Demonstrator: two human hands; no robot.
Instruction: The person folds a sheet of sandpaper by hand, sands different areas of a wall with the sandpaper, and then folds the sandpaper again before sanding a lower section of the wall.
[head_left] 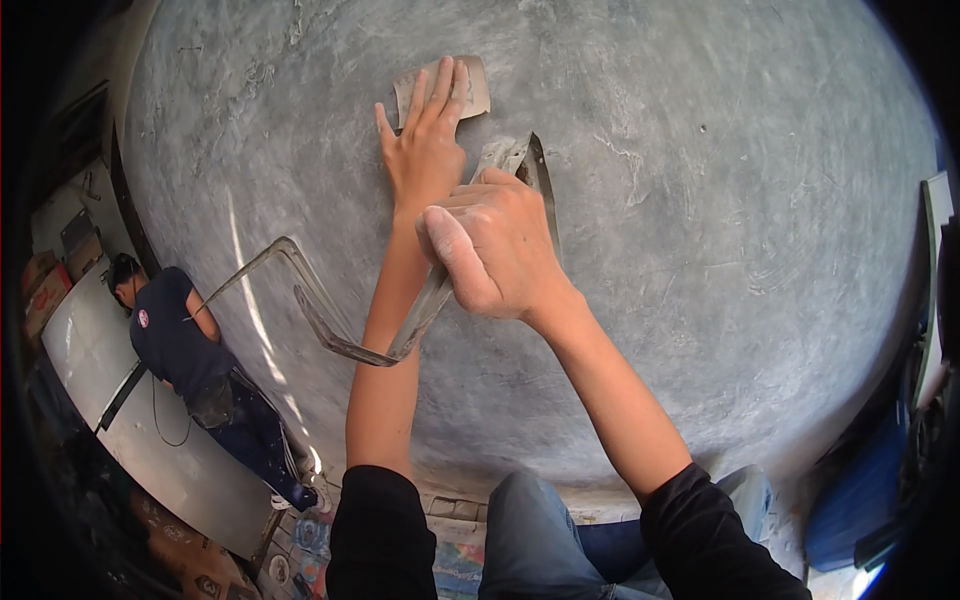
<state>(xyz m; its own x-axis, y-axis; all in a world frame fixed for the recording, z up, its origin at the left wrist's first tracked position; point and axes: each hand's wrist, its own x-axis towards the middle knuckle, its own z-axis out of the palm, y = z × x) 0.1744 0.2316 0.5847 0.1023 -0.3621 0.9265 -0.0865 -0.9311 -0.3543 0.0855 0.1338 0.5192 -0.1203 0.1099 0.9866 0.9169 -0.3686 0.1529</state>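
Observation:
My left hand (428, 140) reaches up with its fingers stretched and spread over a small piece of sandpaper (478, 88), beige side showing, against the grey wall (680, 230). Closer to me, my right hand (505, 245) is closed in a fist around a bent metal strip (420, 318), its thumb pale with dust. The strip's upper end rises past the knuckles. Its lower part crosses over my left forearm and folds into an angular loop at the left. What lies under the right fist is hidden.
At the left a person in dark clothes (185, 340) bends by a large pale panel (190, 470). Cardboard (175, 535) lies at lower left, plastic bottles (312, 538) on the floor. A blue container (850, 505) and a leaning white board (936, 290) stand at the right.

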